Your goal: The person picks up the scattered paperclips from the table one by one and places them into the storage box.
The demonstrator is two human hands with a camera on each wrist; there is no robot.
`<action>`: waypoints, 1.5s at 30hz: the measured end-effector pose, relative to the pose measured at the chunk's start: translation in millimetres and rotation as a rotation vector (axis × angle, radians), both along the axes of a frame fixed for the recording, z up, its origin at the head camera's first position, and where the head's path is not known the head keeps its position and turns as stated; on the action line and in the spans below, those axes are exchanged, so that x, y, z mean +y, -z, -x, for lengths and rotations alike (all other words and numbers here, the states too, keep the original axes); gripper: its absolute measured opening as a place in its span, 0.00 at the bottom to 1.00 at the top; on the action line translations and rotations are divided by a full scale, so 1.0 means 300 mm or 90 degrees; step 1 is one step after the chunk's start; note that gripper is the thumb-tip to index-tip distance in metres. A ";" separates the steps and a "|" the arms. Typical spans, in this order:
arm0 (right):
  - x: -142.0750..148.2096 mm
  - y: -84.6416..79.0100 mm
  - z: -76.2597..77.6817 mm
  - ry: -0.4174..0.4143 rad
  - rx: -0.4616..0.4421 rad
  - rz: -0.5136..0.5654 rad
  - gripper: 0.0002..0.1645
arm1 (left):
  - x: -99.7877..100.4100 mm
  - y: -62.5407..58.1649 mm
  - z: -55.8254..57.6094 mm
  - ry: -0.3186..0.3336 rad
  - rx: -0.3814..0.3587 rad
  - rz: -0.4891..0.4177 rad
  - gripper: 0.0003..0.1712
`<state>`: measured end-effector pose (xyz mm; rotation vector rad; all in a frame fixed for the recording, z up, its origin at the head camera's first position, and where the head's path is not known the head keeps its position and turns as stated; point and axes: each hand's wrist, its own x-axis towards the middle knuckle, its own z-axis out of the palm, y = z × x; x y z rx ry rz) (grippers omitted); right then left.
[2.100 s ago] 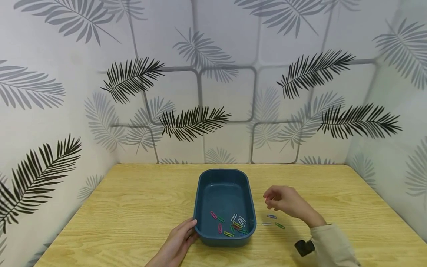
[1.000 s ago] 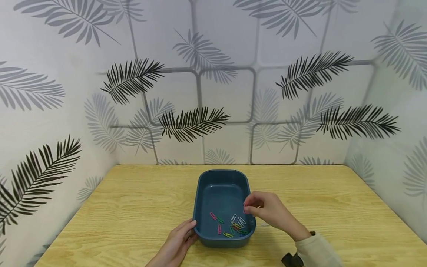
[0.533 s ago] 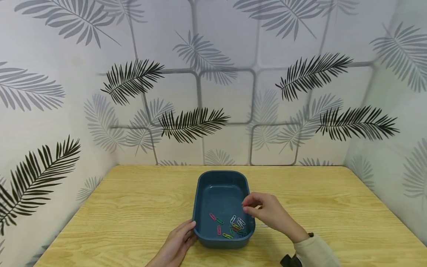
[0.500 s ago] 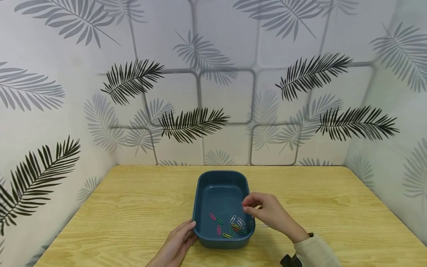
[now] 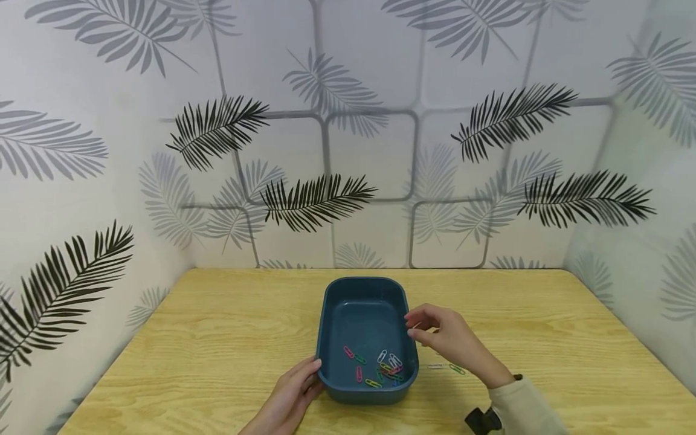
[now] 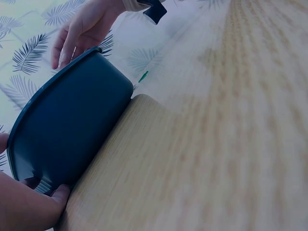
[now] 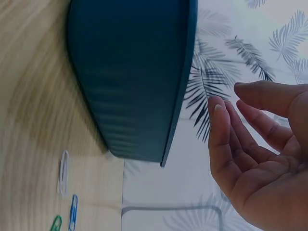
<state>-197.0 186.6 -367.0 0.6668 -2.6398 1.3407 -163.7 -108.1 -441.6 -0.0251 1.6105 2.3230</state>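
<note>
A dark blue rectangular tray stands on the table. My left hand holds its near left corner, thumb at the rim and fingers against the outer wall. Several coloured paper clips lie inside toward the near end, among them a pink clip and a yellow clip. My right hand hovers at the right rim, thumb and forefinger parted with nothing between them in the right wrist view. On the table right of the tray lie a white clip, a blue clip and a green clip.
The wood-grain table reaches back to a wall with a leaf pattern. Similar patterned panels rise at the left and right sides. A black wrist strap device hangs by my right sleeve.
My right hand carried a pink clip left to the tray, and that clip now lies on the pile inside. The hand has since drawn slightly back right, fingers parted. The left hand stays put.
</note>
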 end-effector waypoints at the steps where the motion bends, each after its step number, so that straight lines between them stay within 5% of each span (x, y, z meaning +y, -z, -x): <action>1: 0.010 -0.002 0.006 0.009 -0.002 0.001 0.10 | 0.001 -0.001 0.001 -0.001 -0.001 0.002 0.39; 8: 0.107 0.002 0.048 0.054 -0.026 -0.043 0.10 | 0.003 -0.002 0.005 0.002 -0.003 0.006 0.38; 18: 0.201 0.072 0.077 -0.046 -0.114 -0.204 0.09 | 0.000 0.005 -0.003 0.005 0.004 -0.003 0.40; 24: 0.179 0.090 0.061 -0.020 -0.146 -0.298 0.13 | 0.001 0.005 -0.001 0.003 0.000 0.000 0.40; 30: 0.172 0.093 0.059 0.002 -0.159 -0.316 0.16 | 0.002 0.000 0.001 0.002 -0.003 0.006 0.40; 45: 0.192 0.092 0.067 -0.039 -0.137 -0.298 0.13 | 0.002 -0.004 -0.002 -0.002 -0.006 0.006 0.40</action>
